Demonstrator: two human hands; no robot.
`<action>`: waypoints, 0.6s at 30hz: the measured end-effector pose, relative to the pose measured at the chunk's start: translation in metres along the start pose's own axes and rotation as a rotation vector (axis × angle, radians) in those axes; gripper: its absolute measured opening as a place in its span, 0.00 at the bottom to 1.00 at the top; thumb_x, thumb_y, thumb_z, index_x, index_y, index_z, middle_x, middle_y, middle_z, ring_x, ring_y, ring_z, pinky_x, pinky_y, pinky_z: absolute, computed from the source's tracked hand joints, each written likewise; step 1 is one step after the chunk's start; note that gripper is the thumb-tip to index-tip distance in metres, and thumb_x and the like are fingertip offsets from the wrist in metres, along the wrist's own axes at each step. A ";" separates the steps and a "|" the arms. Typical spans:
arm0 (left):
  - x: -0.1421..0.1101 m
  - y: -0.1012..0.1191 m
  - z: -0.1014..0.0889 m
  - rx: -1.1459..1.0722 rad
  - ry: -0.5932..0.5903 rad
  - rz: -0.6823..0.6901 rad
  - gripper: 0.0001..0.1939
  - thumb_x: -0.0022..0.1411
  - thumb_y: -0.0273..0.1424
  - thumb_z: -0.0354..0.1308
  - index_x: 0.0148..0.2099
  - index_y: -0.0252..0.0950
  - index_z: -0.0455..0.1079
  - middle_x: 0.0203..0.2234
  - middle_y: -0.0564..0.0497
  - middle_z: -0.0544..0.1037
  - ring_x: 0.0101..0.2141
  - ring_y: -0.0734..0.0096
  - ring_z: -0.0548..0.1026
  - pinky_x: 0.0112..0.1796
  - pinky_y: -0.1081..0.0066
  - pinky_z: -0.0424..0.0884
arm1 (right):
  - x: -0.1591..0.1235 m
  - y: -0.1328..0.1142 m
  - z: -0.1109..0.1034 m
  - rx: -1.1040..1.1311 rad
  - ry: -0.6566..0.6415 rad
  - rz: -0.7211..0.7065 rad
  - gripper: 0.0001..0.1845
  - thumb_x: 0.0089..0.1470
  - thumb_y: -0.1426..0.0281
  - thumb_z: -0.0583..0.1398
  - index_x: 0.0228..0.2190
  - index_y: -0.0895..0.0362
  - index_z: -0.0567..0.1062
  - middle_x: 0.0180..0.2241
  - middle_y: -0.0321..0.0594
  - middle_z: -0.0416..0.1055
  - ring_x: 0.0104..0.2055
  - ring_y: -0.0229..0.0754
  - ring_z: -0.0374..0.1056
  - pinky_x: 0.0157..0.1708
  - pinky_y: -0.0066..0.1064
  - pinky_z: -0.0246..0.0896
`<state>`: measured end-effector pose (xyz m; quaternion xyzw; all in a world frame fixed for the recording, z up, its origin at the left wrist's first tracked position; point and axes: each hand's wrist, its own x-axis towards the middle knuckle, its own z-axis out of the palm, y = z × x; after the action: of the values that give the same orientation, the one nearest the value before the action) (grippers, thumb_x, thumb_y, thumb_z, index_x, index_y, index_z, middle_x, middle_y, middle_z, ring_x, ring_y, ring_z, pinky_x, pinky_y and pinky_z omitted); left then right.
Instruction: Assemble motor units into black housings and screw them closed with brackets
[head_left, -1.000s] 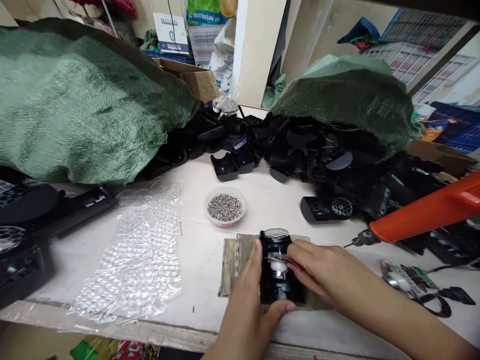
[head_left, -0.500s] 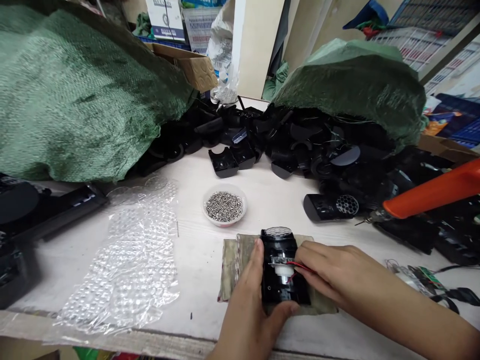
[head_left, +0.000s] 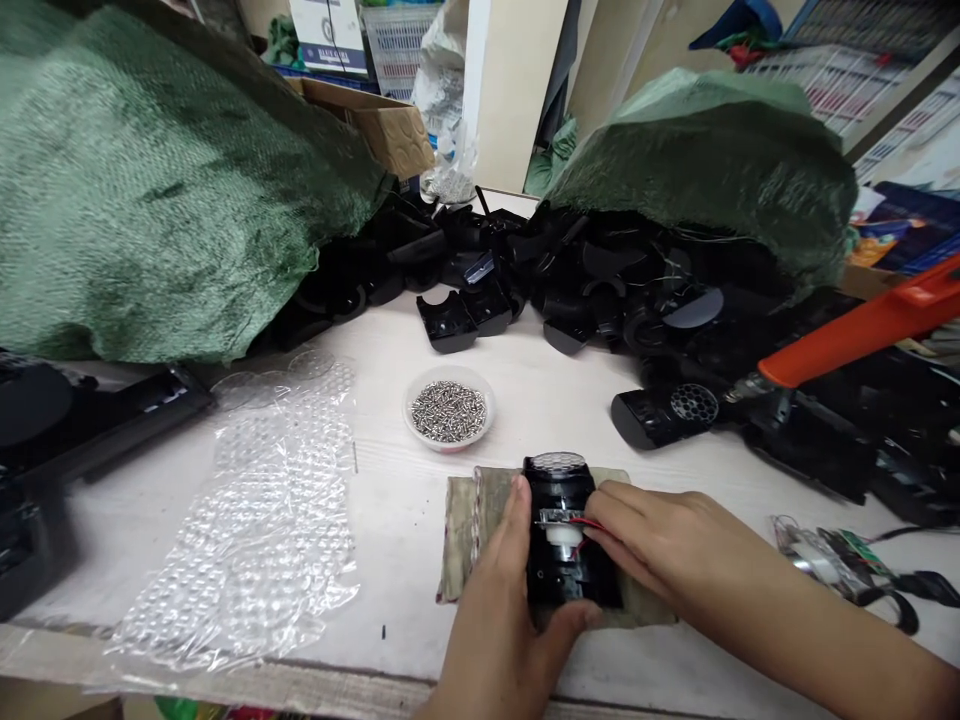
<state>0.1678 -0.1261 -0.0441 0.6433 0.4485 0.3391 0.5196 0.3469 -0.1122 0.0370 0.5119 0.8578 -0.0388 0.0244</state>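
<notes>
White part (head_left: 564, 537) in black casing (head_left: 574, 590), metal screws (head_left: 448, 411) in round bowl (head_left: 450, 446).

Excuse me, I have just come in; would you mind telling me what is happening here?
A person has a black housing lying on a cloth, open side up. The left hand steadies it, fingers along its left side and thumb at its near end. The right hand is at the red wires beside the white part inside. A bowl of small metal pieces sits beyond the cloth.
</notes>
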 end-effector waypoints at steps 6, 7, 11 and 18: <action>0.001 0.000 -0.001 0.036 -0.032 -0.035 0.47 0.50 0.27 0.62 0.68 0.41 0.43 0.64 0.47 0.55 0.62 0.53 0.56 0.60 0.51 0.56 | -0.008 -0.006 0.007 -0.085 0.064 0.050 0.08 0.51 0.80 0.56 0.29 0.54 0.67 0.25 0.34 0.68 0.22 0.40 0.69 0.18 0.31 0.55; 0.001 0.000 -0.001 0.049 -0.034 -0.033 0.47 0.50 0.26 0.62 0.68 0.41 0.42 0.65 0.47 0.55 0.62 0.54 0.56 0.60 0.51 0.57 | -0.009 -0.008 0.009 -0.103 0.077 0.051 0.09 0.50 0.81 0.56 0.28 0.54 0.67 0.24 0.34 0.68 0.21 0.40 0.68 0.18 0.31 0.55; 0.001 0.001 0.000 0.077 -0.044 -0.042 0.47 0.50 0.25 0.61 0.68 0.42 0.42 0.65 0.49 0.54 0.63 0.57 0.55 0.60 0.53 0.57 | -0.007 -0.015 0.015 -0.119 0.131 0.063 0.09 0.48 0.81 0.57 0.26 0.55 0.67 0.21 0.34 0.67 0.19 0.39 0.67 0.17 0.30 0.54; -0.001 0.004 -0.001 0.069 -0.033 -0.018 0.45 0.55 0.29 0.60 0.69 0.41 0.40 0.65 0.46 0.55 0.63 0.56 0.54 0.60 0.51 0.53 | -0.019 -0.014 0.013 0.146 0.155 0.227 0.04 0.59 0.71 0.55 0.35 0.54 0.70 0.31 0.37 0.72 0.31 0.41 0.72 0.27 0.31 0.66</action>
<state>0.1671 -0.1265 -0.0399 0.6624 0.4570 0.3080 0.5074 0.3436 -0.1368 0.0259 0.6076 0.7886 -0.0582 -0.0748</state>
